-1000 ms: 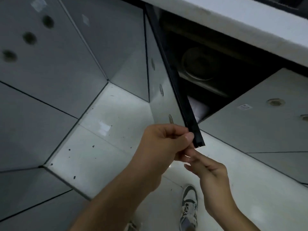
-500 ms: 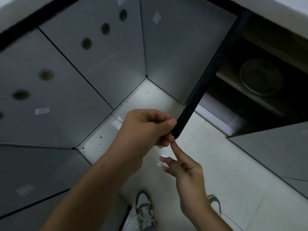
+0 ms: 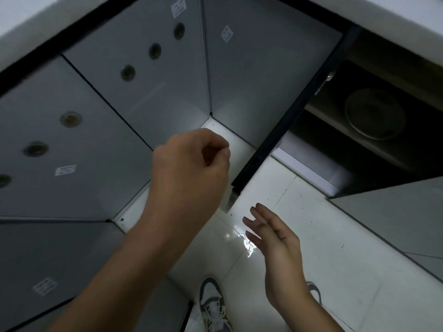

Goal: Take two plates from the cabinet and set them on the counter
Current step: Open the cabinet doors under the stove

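The lower cabinet stands open on the right, its dark door (image 3: 285,125) swung out edge-on toward me. Inside, on a shelf in the gloom, lies a stack of pale round plates (image 3: 375,113); how many I cannot tell. My left hand (image 3: 191,171) hovers just left of the door's lower edge, fingers curled closed, holding nothing and apart from the door. My right hand (image 3: 273,238) floats lower, below the door's corner, fingers spread and empty. The white counter (image 3: 407,22) runs above the cabinet at top right.
Grey cabinet fronts (image 3: 84,121) with round recessed pulls wrap the corner on the left. Another grey door (image 3: 395,216) sits at right. White tiled floor (image 3: 323,248) lies below, with my two sneakers (image 3: 213,305) at the bottom.
My left hand has let go of the door edge and closed; my right hand dropped away and spread its fingers. The door swung wider, showing more of the cabinet interior.
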The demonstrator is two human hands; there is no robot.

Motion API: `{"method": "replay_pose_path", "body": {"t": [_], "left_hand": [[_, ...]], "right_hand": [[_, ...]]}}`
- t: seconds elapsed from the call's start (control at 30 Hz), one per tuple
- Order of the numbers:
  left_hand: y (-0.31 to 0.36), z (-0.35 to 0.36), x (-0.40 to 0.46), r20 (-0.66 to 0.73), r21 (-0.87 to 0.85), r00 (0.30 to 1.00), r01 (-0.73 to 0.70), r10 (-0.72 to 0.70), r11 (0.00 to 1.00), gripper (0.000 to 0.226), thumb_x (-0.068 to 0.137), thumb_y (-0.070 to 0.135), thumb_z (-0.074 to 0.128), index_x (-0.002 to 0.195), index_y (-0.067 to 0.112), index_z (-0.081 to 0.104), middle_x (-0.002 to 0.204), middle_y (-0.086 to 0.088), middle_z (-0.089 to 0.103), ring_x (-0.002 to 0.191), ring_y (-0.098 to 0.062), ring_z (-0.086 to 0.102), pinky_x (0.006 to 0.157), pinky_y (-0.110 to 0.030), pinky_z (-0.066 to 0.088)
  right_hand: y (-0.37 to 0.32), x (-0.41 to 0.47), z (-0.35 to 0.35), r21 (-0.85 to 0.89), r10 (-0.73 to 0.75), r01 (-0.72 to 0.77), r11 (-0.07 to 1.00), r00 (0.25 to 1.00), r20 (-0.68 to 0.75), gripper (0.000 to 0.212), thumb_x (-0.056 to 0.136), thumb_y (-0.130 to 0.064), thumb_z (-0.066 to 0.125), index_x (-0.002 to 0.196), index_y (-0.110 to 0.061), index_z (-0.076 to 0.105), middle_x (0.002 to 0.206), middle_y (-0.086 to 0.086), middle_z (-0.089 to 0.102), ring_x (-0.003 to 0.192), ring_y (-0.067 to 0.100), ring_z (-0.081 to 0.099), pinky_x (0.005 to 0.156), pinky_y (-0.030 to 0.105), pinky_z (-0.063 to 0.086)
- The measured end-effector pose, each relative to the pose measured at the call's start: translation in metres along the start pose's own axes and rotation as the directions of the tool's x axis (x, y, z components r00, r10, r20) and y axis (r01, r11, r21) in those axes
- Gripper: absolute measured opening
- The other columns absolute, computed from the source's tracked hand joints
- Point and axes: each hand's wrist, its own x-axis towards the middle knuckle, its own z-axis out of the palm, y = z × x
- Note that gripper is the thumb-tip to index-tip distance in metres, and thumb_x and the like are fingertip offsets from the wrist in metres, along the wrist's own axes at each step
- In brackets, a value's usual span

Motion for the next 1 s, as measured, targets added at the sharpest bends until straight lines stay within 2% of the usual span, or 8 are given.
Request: {"method": "replay_pose_path", "body": {"t": [0.1, 0.33, 0.43, 0.63, 0.7, 0.77, 0.83, 1.0], "left_hand": [[0.040, 0.013, -0.011, -0.050, -0.007, 0.979, -0.198, 0.198, 0.980, 0.011, 0.088, 0.022, 0.063, 0.097, 0.023, 0.070, 0.080, 0.020, 0.067, 0.069, -0.001, 0.067, 0.064, -0.018, 0.057], [0.123, 0.125, -0.033, 0.155, -0.079, 0.912, -0.371, 0.379, 0.925, 0.027, 0.084, 0.031, 0.061, 0.108, 0.024, 0.069, 0.098, 0.014, 0.072, 0.088, 0.000, 0.067, 0.073, -0.020, 0.057], [0.137, 0.200, -0.039, 0.273, -0.033, 0.851, -0.459, 0.450, 0.888, 0.029, 0.085, 0.022, 0.065, 0.114, 0.020, 0.066, 0.101, 0.019, 0.064, 0.092, 0.007, 0.059, 0.081, -0.005, 0.045], [0.152, 0.339, -0.047, 0.501, -0.104, 0.824, -0.247, 0.265, 0.963, 0.053, 0.084, 0.020, 0.070, 0.129, 0.039, 0.050, 0.112, 0.040, 0.044, 0.095, 0.021, 0.051, 0.075, 0.001, 0.042], [0.161, 0.373, -0.043, 0.521, -0.133, 0.819, -0.202, 0.242, 0.970, 0.058, 0.084, 0.019, 0.070, 0.133, 0.038, 0.046, 0.119, 0.035, 0.045, 0.097, 0.024, 0.049, 0.074, 0.006, 0.037], [0.171, 0.399, -0.037, 0.521, -0.141, 0.821, -0.188, 0.234, 0.972, 0.061, 0.084, 0.019, 0.069, 0.138, 0.030, 0.044, 0.127, 0.022, 0.048, 0.106, 0.011, 0.052, 0.077, 0.006, 0.037], [0.181, 0.417, -0.030, 0.510, -0.150, 0.821, -0.206, 0.255, 0.967, 0.062, 0.085, 0.017, 0.068, 0.141, 0.024, 0.042, 0.129, 0.016, 0.049, 0.112, 0.002, 0.051, 0.083, 0.002, 0.039], [0.195, 0.441, -0.012, 0.489, -0.237, 0.816, -0.215, 0.308, 0.947, 0.062, 0.086, 0.009, 0.066, 0.142, 0.016, 0.041, 0.142, -0.001, 0.052, 0.125, -0.009, 0.050, 0.101, -0.026, 0.045]], "right_hand": [[-0.015, 0.007, -0.045, 0.064, 0.003, 0.002, 0.998, 0.997, -0.077, 0.028, 0.090, -0.001, 0.052, 0.108, -0.013, 0.070, 0.108, 0.001, 0.074, 0.098, 0.018, 0.070, 0.089, 0.037, 0.053], [-0.059, 0.028, -0.194, 0.297, 0.035, 0.038, 0.954, 0.971, -0.236, 0.026, 0.091, -0.001, 0.047, 0.100, -0.005, 0.071, 0.103, 0.014, 0.074, 0.098, 0.030, 0.070, 0.092, 0.042, 0.050], [-0.074, 0.038, -0.267, 0.409, 0.071, 0.062, 0.910, 0.951, -0.302, 0.026, 0.092, -0.003, 0.045, 0.100, -0.002, 0.070, 0.103, 0.018, 0.073, 0.098, 0.032, 0.070, 0.092, 0.042, 0.050], [-0.109, 0.048, -0.384, 0.650, 0.163, 0.060, 0.757, 0.947, -0.278, 0.026, 0.091, -0.013, 0.048, 0.104, 0.000, 0.066, 0.108, 0.022, 0.071, 0.100, 0.033, 0.069, 0.091, 0.044, 0.054], [-0.126, 0.052, -0.406, 0.724, 0.134, 0.078, 0.686, 0.964, -0.230, 0.030, 0.089, -0.016, 0.049, 0.108, 0.002, 0.064, 0.108, 0.022, 0.071, 0.101, 0.033, 0.069, 0.089, 0.043, 0.055], [-0.142, 0.058, -0.417, 0.781, 0.080, 0.097, 0.617, 0.979, -0.185, 0.035, 0.088, -0.020, 0.050, 0.111, 0.002, 0.064, 0.109, 0.022, 0.071, 0.102, 0.033, 0.068, 0.089, 0.044, 0.056], [-0.156, 0.066, -0.418, 0.818, 0.030, 0.105, 0.566, 0.989, -0.148, 0.036, 0.088, -0.022, 0.050, 0.111, 0.001, 0.065, 0.111, 0.020, 0.071, 0.103, 0.032, 0.068, 0.088, 0.042, 0.053], [-0.183, 0.091, -0.402, 0.875, -0.058, 0.114, 0.471, 0.993, -0.099, 0.036, 0.092, -0.021, 0.045, 0.112, 0.002, 0.064, 0.110, 0.019, 0.072, 0.101, 0.031, 0.069, 0.089, 0.040, 0.053]]}}
